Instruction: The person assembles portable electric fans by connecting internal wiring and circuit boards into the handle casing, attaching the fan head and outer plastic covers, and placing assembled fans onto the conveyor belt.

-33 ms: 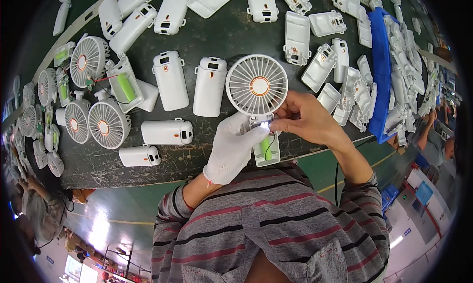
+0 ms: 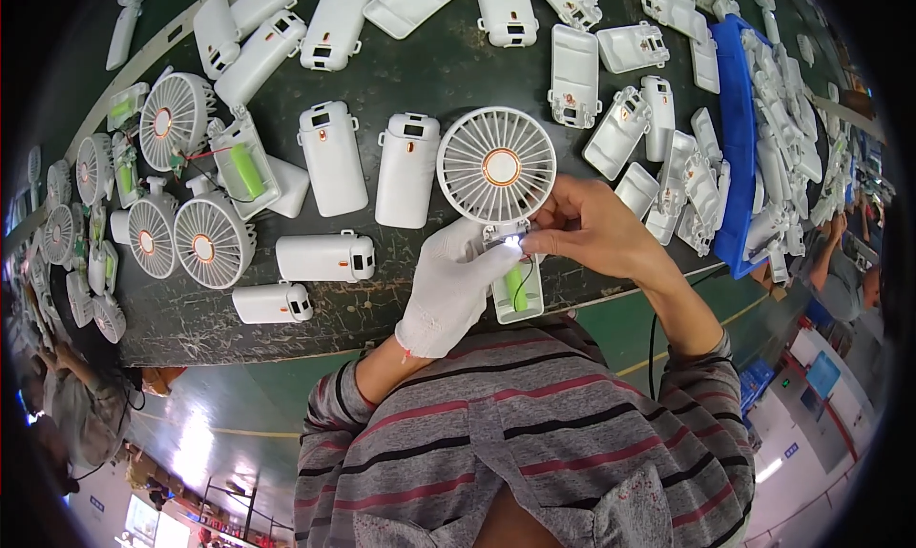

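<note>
A white handheld fan (image 2: 497, 164) with an orange ring at its hub is held over the table's front edge. Its handle is uncovered, showing a green battery (image 2: 516, 288) and a dark wire. My left hand (image 2: 448, 286), in a white glove, is closed round the fan just below its head, thumb across the neck. My bare right hand (image 2: 592, 228) pinches at the right side of the neck; what its fingertips touch is too small to make out. A bright white light shines between the two hands.
White handle covers (image 2: 332, 159) lie across the dark green table (image 2: 420, 69). On the left are several fans (image 2: 212, 238), some with exposed batteries. A blue bin (image 2: 733, 157) heaped with white shells stands at the right. Other people (image 2: 844, 271) sit at both sides.
Hardly anything differs. The view has shifted very slightly; both hands keep the same grip on the fan, and the light still shines.
</note>
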Motion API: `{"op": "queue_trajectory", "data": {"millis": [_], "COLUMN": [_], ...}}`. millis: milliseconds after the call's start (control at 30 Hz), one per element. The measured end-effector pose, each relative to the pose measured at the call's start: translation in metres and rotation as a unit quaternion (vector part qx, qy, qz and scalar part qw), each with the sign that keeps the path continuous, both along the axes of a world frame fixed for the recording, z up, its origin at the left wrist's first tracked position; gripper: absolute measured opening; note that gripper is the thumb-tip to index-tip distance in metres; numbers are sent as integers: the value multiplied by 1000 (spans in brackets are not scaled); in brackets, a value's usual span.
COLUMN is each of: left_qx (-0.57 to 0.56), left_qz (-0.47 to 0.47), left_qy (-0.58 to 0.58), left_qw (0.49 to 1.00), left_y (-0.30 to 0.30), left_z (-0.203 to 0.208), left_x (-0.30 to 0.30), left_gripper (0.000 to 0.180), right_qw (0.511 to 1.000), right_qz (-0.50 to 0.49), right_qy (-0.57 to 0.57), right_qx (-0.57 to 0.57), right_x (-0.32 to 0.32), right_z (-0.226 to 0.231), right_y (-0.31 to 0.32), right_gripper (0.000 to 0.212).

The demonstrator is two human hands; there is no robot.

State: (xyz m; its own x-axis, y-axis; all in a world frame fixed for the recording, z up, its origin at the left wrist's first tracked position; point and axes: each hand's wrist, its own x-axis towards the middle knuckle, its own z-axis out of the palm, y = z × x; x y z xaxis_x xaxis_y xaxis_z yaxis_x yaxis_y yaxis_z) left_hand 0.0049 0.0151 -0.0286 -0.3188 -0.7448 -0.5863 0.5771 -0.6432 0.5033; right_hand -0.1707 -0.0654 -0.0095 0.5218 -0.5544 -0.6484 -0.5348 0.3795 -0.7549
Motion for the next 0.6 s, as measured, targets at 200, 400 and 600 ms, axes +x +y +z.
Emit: {"op": "queue_trajectory", "data": {"millis": [200,400,600], "left_qx": [58,17,11], "left_qz": [39,29,39], "left_qy": [68,46,81], "left_qw": [995,998,996], "left_y": [-5,-11,-19], "left_z": [-2,-7,8], "left_x": [-3,-5,2], "left_gripper": [23,35,39], "right_qw": [999,998,991], "right_qz": [-6,12,-15], "right_qy": [-41,-50,-124], "right_qx": [5,44,43], "right_x": [0,2,-4], "right_z": [-10,-1,7], "right_y": [-6,-20,-18], "right_gripper": [25,27,25]}}
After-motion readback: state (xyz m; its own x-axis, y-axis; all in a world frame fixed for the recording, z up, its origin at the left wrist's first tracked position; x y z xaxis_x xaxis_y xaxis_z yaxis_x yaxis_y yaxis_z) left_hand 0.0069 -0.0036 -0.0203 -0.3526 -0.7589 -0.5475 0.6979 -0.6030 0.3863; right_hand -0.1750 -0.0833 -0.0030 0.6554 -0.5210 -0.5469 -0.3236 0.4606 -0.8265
